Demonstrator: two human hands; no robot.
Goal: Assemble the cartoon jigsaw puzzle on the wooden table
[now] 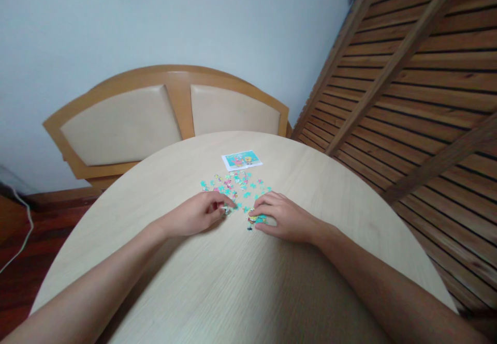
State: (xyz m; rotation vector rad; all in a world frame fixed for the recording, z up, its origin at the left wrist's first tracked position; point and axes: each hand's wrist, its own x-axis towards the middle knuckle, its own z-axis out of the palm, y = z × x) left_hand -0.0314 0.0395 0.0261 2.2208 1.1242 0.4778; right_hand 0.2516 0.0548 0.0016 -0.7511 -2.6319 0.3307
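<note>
Small jigsaw pieces (227, 182), mostly turquoise with bits of pink and yellow, lie scattered in a loose pile at the middle of the table. My left hand (198, 212) is at the near left of the pile. Its index finger stretches toward the loose pieces, and a few pieces lie by its thumb. On the right, my right hand (281, 217) curves over a small joined section of jigsaw (251, 217) with a yellow cartoon figure. Fingers and thumb press on that section and hide part of it.
Behind the pile lies a picture card (243, 160) with pink and yellow cartoon figures. The round wooden table (186, 287) fills the foreground. A padded wooden chair back (184, 98) stands beyond it, and a slatted wooden panel (411, 75) rises at the right.
</note>
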